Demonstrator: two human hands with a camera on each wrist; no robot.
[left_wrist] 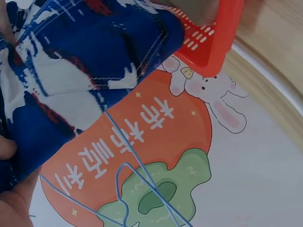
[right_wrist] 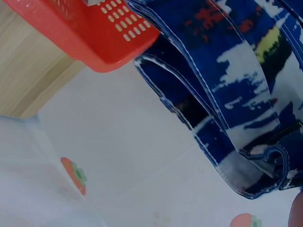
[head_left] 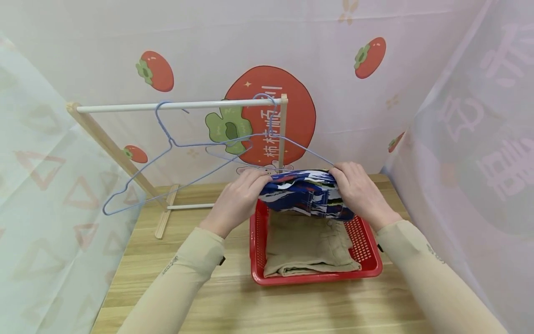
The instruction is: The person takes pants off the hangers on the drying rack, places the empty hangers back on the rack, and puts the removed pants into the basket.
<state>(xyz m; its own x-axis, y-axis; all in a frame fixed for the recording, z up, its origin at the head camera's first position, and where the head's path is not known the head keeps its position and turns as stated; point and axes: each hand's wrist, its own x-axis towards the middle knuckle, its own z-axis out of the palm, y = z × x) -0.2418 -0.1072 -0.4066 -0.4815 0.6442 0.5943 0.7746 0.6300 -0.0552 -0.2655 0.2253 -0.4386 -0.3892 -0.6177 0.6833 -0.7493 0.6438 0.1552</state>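
Note:
Blue pants (head_left: 308,192) with a white, red and yellow brushed pattern hang above a red basket (head_left: 317,279). My left hand (head_left: 244,197) grips their upper left edge, and my right hand (head_left: 359,192) holds the upper right edge. A stitched pocket (left_wrist: 90,90) shows in the left wrist view. The right wrist view shows the waistband (right_wrist: 236,85) with a belt loop. Behind the pants, a blue wire hanger (head_left: 306,149) hangs at the rack's right end, its lower part partly hidden by the pants.
A rack with a white bar (head_left: 137,107) and wooden posts stands at the back left. Another blue hanger (head_left: 139,174) hangs toward its left side. Folded khaki clothing (head_left: 308,246) lies in the basket on the wooden table (head_left: 233,301). Printed cloth (head_left: 325,37) surrounds the table.

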